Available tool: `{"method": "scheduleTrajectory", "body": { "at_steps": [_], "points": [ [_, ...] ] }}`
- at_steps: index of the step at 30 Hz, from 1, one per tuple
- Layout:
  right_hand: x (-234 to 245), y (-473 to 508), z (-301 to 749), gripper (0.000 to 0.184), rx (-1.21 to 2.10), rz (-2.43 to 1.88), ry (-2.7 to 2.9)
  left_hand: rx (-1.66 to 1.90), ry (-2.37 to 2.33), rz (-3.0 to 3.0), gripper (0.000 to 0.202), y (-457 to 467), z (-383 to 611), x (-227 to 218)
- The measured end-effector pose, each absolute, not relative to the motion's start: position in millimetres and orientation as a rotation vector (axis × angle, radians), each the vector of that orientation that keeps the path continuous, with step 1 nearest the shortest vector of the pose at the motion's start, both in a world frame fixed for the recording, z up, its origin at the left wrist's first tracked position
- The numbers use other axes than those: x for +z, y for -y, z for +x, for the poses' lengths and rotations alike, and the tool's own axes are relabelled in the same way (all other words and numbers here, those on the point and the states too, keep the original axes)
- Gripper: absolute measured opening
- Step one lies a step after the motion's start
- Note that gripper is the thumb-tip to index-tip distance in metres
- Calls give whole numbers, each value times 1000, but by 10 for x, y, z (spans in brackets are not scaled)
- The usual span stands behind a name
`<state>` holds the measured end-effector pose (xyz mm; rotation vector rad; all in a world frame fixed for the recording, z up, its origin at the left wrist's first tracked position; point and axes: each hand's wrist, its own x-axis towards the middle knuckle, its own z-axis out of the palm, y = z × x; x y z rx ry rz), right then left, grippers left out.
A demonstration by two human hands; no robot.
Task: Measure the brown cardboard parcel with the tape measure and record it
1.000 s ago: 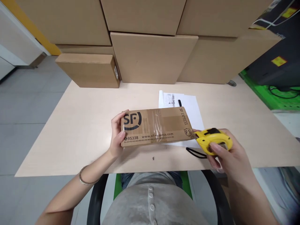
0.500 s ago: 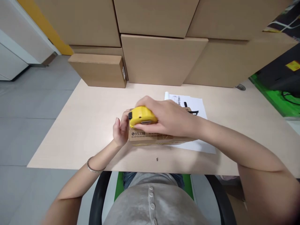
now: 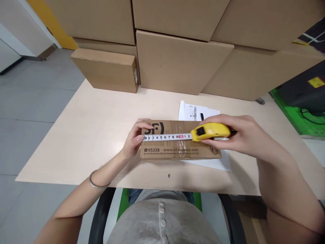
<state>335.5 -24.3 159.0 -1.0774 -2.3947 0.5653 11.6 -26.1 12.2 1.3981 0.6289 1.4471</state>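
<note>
A flat brown SF Express parcel (image 3: 175, 150) lies on the pale wooden table (image 3: 96, 135) in front of me. My left hand (image 3: 134, 139) pinches the end of a white tape blade (image 3: 167, 137) against the parcel's left edge. My right hand (image 3: 241, 135) grips the yellow tape measure case (image 3: 209, 131) over the parcel's right part. The blade is stretched across the parcel's top, with numbers up to about 12 showing.
A white printed sheet (image 3: 195, 112) with a black pen (image 3: 202, 117) lies under and behind the parcel. Large cardboard boxes (image 3: 180, 61) are stacked along the table's far edge, a smaller one (image 3: 105, 69) at the left. A green and black machine (image 3: 304, 101) stands at the right.
My right hand carried the tape measure from the parcel's right end to its left end, then pulled the case back right, drawing the blade out. My left hand now pins the blade's end.
</note>
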Motion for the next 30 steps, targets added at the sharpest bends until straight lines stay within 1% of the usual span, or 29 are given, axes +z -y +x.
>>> {"method": "scheduleTrajectory", "body": {
  "at_steps": [3,6,13,18,22,26,27,30],
  "points": [
    [1522,315,3841,30,558,-1202,2263,1424,-636,1385,31,269,113,159],
    [1439,389,4088,31,605,-1303,2165,1425,-632,1373,31,274,118,182],
    [1329,431,4056,30,622,-1317,2091,1434,-648,1388,31,265,109,166],
    [1505,462,4035,27,599,-1305,2143,1434,-665,1375,30,280,106,162],
    [1718,443,3739,24,532,-1235,2223,1458,-688,1380,31,304,121,157],
    [1713,393,3047,36,591,-1234,2450,1481,-712,1463,36,306,112,142],
    [1682,391,2867,38,526,-1143,2521,1490,-704,1502,39,304,95,140],
    [1591,442,2518,26,422,-851,2583,1451,-654,1648,55,309,-23,158]
  ]
}}
